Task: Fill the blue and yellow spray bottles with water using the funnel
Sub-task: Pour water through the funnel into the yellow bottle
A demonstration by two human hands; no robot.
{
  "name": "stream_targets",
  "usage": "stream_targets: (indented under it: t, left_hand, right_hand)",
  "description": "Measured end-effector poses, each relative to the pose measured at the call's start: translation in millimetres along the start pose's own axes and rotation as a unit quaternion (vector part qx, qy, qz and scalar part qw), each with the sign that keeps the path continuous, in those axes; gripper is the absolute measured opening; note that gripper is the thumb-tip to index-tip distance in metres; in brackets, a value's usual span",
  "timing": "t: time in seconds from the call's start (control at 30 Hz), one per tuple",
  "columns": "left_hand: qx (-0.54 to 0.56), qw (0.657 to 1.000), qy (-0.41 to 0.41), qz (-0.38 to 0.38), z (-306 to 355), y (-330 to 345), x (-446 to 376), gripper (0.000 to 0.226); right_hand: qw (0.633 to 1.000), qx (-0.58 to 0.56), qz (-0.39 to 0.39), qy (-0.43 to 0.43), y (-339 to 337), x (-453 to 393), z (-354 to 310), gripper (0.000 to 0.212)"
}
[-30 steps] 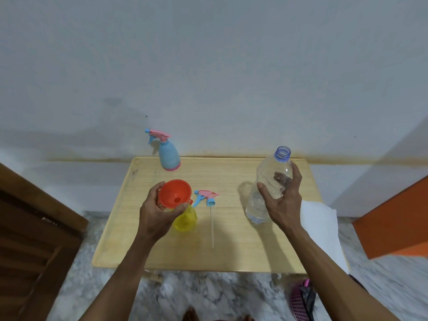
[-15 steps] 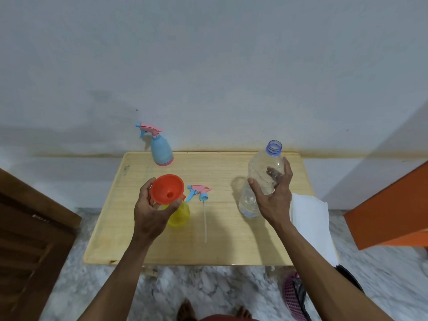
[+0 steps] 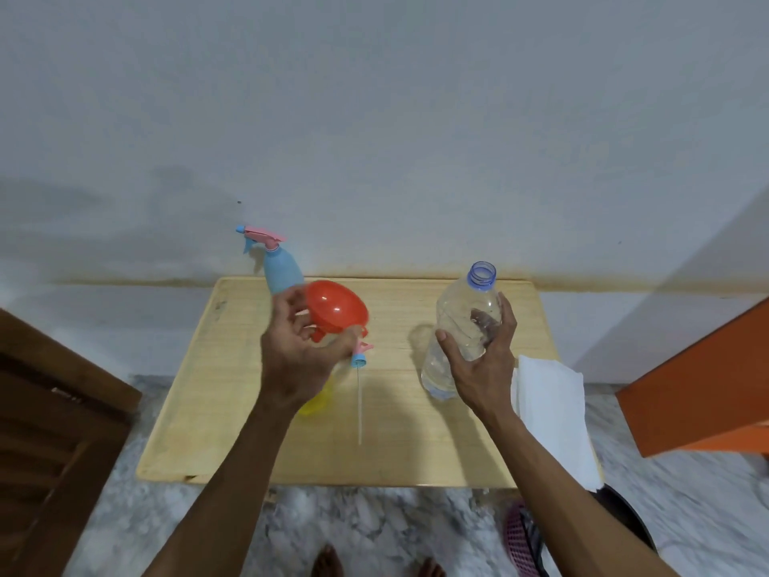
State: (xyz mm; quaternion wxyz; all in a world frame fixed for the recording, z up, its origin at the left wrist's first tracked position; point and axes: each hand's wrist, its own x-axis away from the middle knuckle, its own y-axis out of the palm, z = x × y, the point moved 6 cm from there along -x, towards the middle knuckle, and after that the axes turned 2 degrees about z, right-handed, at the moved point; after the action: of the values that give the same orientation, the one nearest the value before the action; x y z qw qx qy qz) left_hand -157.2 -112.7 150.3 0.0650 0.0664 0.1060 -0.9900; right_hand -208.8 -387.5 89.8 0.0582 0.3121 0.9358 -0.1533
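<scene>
Since half a second ago, left hand [image 3: 297, 360] has lifted the orange funnel [image 3: 336, 306] off the yellow spray bottle [image 3: 318, 403] and tipped it, mouth facing away; fingers clasp its rim and spout. Right hand [image 3: 482, 360] grasps the uncapped clear water bottle [image 3: 464, 322], base on the table, little water visible. Wooden table [image 3: 408, 451] against a pale wall, marble floor below, white cloth [image 3: 553, 410] over its right edge. Blue spray bottle [image 3: 283, 270], head fitted, stands at the table's back edge. Detached sprayer head [image 3: 360, 360] with dip tube lies just beside the yellow bottle.
</scene>
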Motion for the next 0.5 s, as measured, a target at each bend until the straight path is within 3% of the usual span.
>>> stream_targets:
  t: [0.13, 0.27, 0.37, 0.5]
  left_hand:
    - [-0.203, 0.970, -0.017, -0.136, -31, 54, 6, 0.085]
    - [-0.368, 0.893, -0.030, -0.257, -78, 94, 21, 0.090]
    - [-0.448, 0.844, -0.003, -0.296, -94, 108, 26, 0.084]
    - [-0.521, 0.802, 0.021, -0.290, -95, 110, 16, 0.080]
  right_hand:
    - [1.000, -0.010, -0.011, -0.001, 0, -2, 2, 0.101]
    - [0.999, -0.018, -0.034, 0.007, 3, 0, 0, 0.101]
    - [0.999, -0.030, -0.041, 0.001, 6, 2, -11, 0.101]
    - [0.998, -0.022, -0.047, -0.036, 11, -3, -30, 0.103]
